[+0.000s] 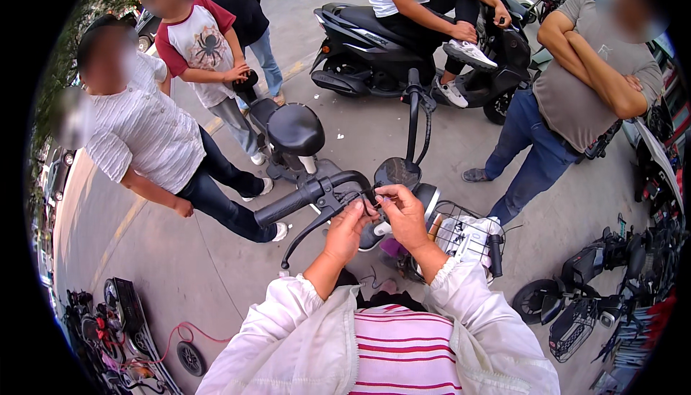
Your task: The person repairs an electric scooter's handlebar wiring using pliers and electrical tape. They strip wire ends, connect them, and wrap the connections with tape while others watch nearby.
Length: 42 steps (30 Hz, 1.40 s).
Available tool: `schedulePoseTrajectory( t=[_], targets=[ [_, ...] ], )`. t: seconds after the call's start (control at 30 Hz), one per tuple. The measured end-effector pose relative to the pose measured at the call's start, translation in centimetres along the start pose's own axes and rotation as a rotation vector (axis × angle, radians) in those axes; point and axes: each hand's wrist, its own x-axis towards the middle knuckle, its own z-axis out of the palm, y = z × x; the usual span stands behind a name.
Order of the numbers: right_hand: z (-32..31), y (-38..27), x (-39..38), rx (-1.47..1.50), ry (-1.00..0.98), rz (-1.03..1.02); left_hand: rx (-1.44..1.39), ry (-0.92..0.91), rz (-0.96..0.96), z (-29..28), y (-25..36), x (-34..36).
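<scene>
My left hand and my right hand meet in front of me, fingertips pinched close together. Between them runs a thin black cable, and both hands grip it; its ends are hidden by my fingers. Just beyond is the bent black handlebar of an electric bike. Its rubber grip and brake lever reach out left of my left hand. A dark, glossy round-edged panel sits right behind my right fingers. The bike's black padded seat lies farther off to the left.
A wire basket holding a white bag is beside my right wrist. Several people stand around, and one sits on a black scooter. Parked bikes line the right; a loose wheel and red hose lie at lower left.
</scene>
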Motion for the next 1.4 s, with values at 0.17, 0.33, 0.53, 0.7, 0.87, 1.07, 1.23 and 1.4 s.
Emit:
schedulePoseTrajectory(
  t=[0.17,0.33,0.53,0.7,0.87,1.07,1.23,1.4],
  targets=[
    [-0.9,0.1,1.1,0.090,0.002,0.056,0.003,-0.084,-0.042,-0.1,-0.1,0.3],
    [-1.5,-0.5,1.8,0.089,-0.056,0.097,-0.127,-0.017,-0.114,-0.4,-0.4,1.2],
    [-1.6,0.4,1.7,0.139,-0.089,0.170,0.009,0.127,-0.057,0.6,-0.6,1.4],
    [-1.4,-0.2,0.7,0.176,-0.084,0.170,0.093,0.173,0.018,0.7,-1.5,1.1],
    [-1.5,-1.1,0.6,-0.076,-0.141,0.004,-0.010,0.082,0.009,0.7,-2.0,0.8],
    [-2.4,-4.0,0.9,-0.434,-0.290,-0.251,-0.097,0.085,-0.052,1.1,-0.9,0.0],
    [-2.0,-3.0,1.1,-0.050,-0.211,0.290,-0.075,0.079,-0.043,0.6,-0.4,0.1],
    [-2.3,-1.9,1.8,0.127,-0.202,0.521,-0.059,0.123,-0.092,0.2,1.3,0.5]
  ],
)
